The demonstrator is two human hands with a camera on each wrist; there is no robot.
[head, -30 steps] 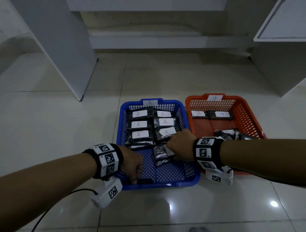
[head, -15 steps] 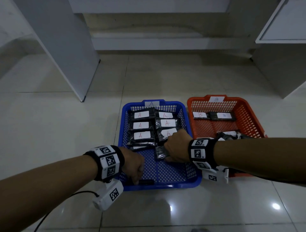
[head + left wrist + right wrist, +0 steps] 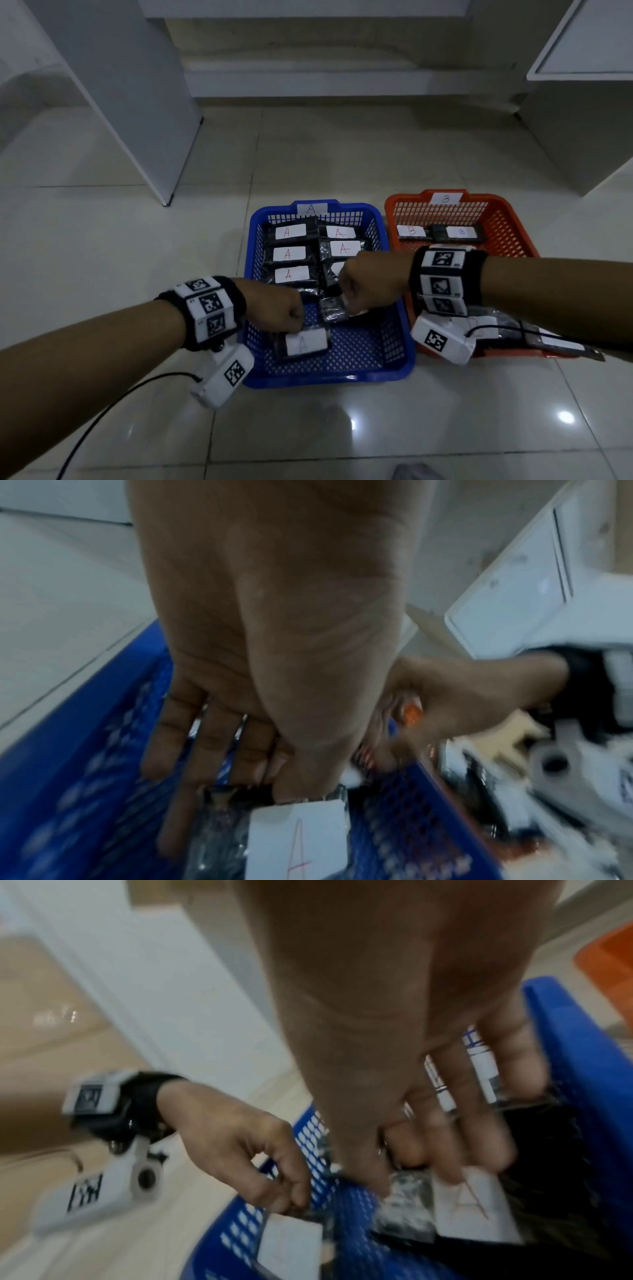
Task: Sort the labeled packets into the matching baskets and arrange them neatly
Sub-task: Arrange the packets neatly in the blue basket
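Observation:
The blue basket tagged A holds several black packets with white A labels in two columns at its far end. My left hand grips one A packet by its far edge over the basket's near left part; the left wrist view shows the fingers curled on that A packet. My right hand pinches another packet above the basket's middle, and its A label shows under the fingertips. The orange basket tagged B holds two B packets at its far end.
More packets lie in the orange basket's near end, partly under my right forearm. White cabinet panels stand at the far left and right, with a low step behind. A cable trails from the left wrist over the tiled floor.
My left hand has lifted its packet from the blue basket's near left corner and turned its A label up. My right hand has drawn its packet up and slightly left.

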